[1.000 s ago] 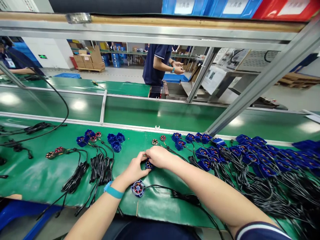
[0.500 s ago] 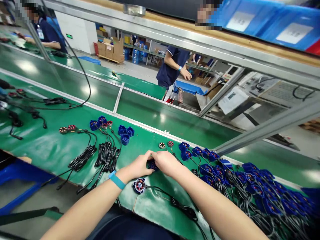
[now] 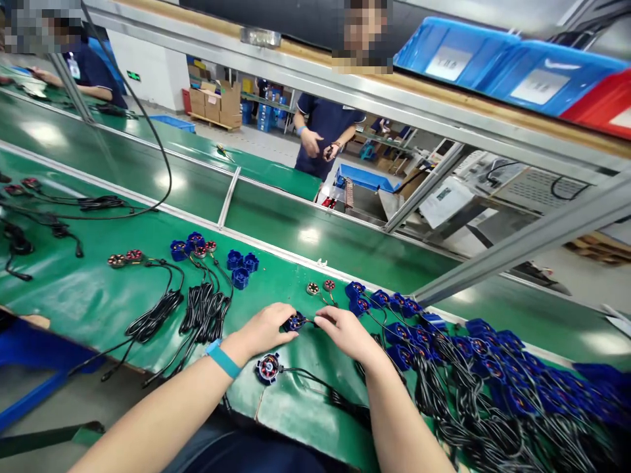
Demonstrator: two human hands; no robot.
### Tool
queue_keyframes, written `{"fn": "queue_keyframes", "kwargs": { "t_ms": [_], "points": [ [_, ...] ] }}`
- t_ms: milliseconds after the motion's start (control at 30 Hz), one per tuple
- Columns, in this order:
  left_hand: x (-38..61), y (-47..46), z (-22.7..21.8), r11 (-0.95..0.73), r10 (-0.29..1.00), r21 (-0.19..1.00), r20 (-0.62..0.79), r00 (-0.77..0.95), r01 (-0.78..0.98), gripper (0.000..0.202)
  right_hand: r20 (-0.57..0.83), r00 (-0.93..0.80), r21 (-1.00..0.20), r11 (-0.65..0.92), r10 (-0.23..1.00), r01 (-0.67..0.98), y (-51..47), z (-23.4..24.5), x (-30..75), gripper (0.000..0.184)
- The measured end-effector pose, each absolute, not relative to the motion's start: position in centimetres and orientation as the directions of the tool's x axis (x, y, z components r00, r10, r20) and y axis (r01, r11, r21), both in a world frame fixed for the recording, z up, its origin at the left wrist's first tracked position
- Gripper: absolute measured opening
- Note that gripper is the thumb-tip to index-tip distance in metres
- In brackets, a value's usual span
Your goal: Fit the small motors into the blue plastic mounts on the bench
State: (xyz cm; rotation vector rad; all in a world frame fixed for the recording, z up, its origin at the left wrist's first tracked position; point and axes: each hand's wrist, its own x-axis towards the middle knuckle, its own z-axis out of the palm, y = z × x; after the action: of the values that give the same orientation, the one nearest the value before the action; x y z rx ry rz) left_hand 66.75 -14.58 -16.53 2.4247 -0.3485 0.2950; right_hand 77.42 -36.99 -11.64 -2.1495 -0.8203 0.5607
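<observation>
My left hand (image 3: pixel 266 327) grips a small blue motor housing (image 3: pixel 294 322) with a wound coil inside, thumb and fingers closed round its left side. Just right of it, my right hand (image 3: pixel 342 330) pinches the dark cable that comes out of the housing. On the mat below my hands lies another motor (image 3: pixel 269 369), its red and dark coil facing up and its black cable running right. Two bare coils (image 3: pixel 320 287) with leads rest beyond my hands. Several blue housings (image 3: pixel 240 277) without visible coils sit to the left.
Many blue motors (image 3: pixel 493 368) with black cables are piled on the right. Bundled black cables (image 3: pixel 202 305) with coils lie on the left. An aluminium frame (image 3: pixel 424 299) rises along the bench's far edge, with blue bins (image 3: pixel 458 56) on its shelf. Across stands a person (image 3: pixel 315 141).
My right hand has moved right and back from the housing and now pinches its cable, so the coil shows. The view has shifted slightly. The person opposite has brought both hands together in front.
</observation>
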Motion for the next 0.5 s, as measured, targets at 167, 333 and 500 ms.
{"fn": "queue_keyframes", "kwargs": {
  "t_ms": [167,333,500],
  "points": [
    [67.0,-14.4,-16.2,-0.814,-0.214,0.435,0.394,0.894,-0.386,0.030,-0.090,0.687,-0.848,-0.417,0.721,0.327,-37.6,-13.2,76.4,0.021],
    [67.3,-14.4,-16.0,-0.831,-0.201,0.391,0.452,0.869,-0.396,0.020,-0.098,0.657,-0.913,-0.330,0.747,0.239,-37.3,-13.5,76.4,0.024],
    [67.9,-14.1,-17.0,-0.875,-0.173,0.341,0.443,0.879,-0.344,0.020,-0.112,0.720,-0.928,-0.331,0.685,0.170,-36.7,-14.4,76.3,0.020]
  ]
}}
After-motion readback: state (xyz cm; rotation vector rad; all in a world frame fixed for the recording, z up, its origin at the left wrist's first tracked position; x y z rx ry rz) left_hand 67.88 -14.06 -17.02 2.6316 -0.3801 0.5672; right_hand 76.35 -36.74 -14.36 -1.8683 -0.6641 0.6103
